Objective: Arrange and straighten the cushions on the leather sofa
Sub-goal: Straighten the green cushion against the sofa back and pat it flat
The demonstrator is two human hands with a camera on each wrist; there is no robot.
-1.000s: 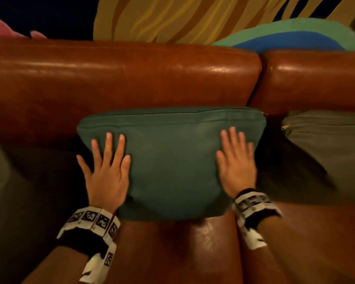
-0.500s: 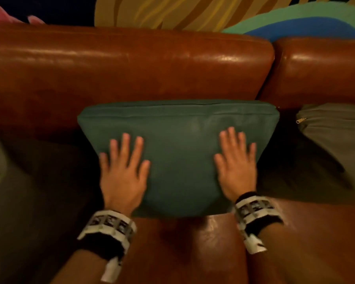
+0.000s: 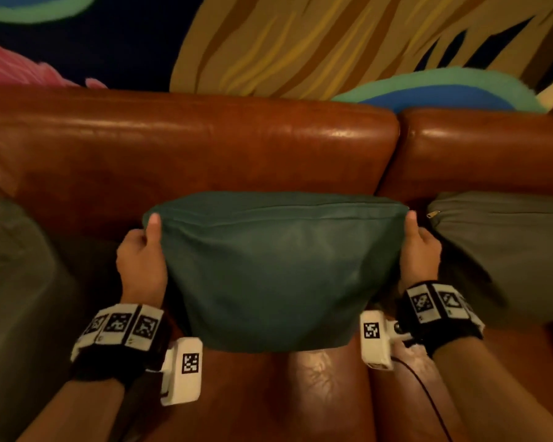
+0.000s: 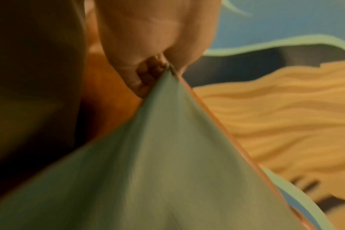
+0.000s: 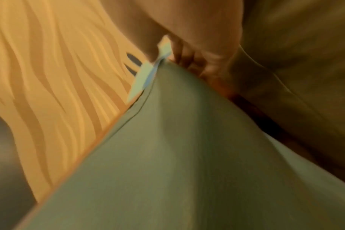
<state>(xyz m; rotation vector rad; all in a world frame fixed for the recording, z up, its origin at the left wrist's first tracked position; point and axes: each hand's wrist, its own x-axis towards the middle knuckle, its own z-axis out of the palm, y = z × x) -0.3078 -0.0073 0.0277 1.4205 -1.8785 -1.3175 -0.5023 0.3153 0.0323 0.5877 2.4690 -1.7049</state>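
A teal green cushion [image 3: 272,269] leans against the backrest of the brown leather sofa [image 3: 189,148], its lower edge on the seat. My left hand [image 3: 141,250] pinches its upper left corner, thumb on the front, fingers hidden behind. My right hand [image 3: 420,247] pinches the upper right corner the same way. In the left wrist view the cushion [image 4: 148,163] tapers up into my curled fingers [image 4: 146,74]. The right wrist view shows the cushion [image 5: 177,155] drawn into my fingers [image 5: 187,57].
An olive grey cushion [image 3: 508,250] with a zip pull leans on the sofa's right section, close to my right hand. Another dull green cushion [image 3: 16,282] lies at the far left. A painted wall [image 3: 300,43] rises behind the backrest. Bare seat leather [image 3: 284,393] shows below the teal cushion.
Both hands lifted off the cushion's front, where they lay flat, and moved outward and up to pinch its top corners. The view has tilted upward.
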